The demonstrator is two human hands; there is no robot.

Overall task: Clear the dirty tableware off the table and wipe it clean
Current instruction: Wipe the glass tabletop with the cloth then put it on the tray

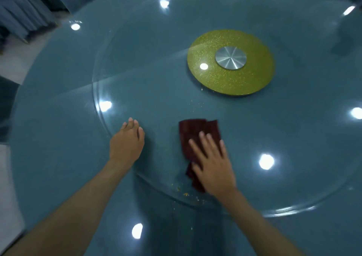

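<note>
Round blue worktop (58, 138) carries a clear glass turntable (293, 138) over a yellow-green disc (231, 79). Right hand (213, 163), fingers straight and spread, presses flat on the dark red cloth (197, 130). Left hand (126, 144) rests at the turntable rim, fingers relaxed, holding nothing. Crumbs (186, 194) lie near the cloth.

There's the cloth (197, 132) on the turntable (303, 148), right hand (213, 165) flat on it; left hand (126, 144) rests just left; hub (230, 57) behind, crumbs (186, 194) in front.
</note>
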